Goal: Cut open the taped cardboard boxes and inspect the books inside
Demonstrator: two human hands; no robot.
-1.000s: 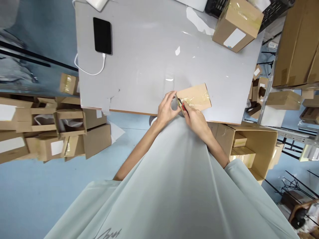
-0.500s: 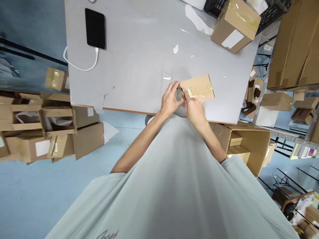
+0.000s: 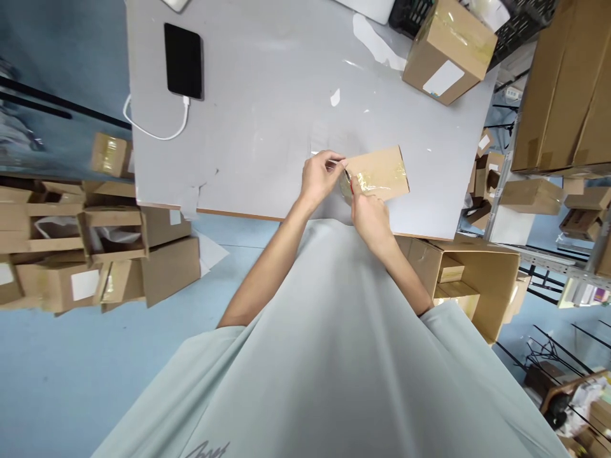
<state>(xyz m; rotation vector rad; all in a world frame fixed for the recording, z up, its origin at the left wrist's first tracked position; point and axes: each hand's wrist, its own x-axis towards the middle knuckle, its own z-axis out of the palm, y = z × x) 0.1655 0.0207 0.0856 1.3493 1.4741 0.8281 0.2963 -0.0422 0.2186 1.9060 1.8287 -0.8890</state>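
Note:
A small brown cardboard box (image 3: pixel 379 166) lies near the front edge of the table, with shiny clear tape along its near side and left end. My left hand (image 3: pixel 319 177) is at the box's left end, thumb and fingers pinched together; what they grip there is too small to make out. My right hand (image 3: pixel 371 215) is closed around a small red tool (image 3: pixel 352 185), mostly hidden by the fingers, its index finger stretched along it against the taped end.
A taped carton (image 3: pixel 446 54) stands at the table's back right beside a black crate (image 3: pixel 413 14). A black phone-like device (image 3: pixel 184 62) with a white cable (image 3: pixel 165 137) lies at the left. Open boxes (image 3: pixel 112 235) stand left of the table; a large open carton (image 3: pixel 496 280) is at the right.
My left hand has drawn slightly left and turned, its fingers now pinched rather than spread over the box's end. My right hand has shifted a little left and down with the red tool.

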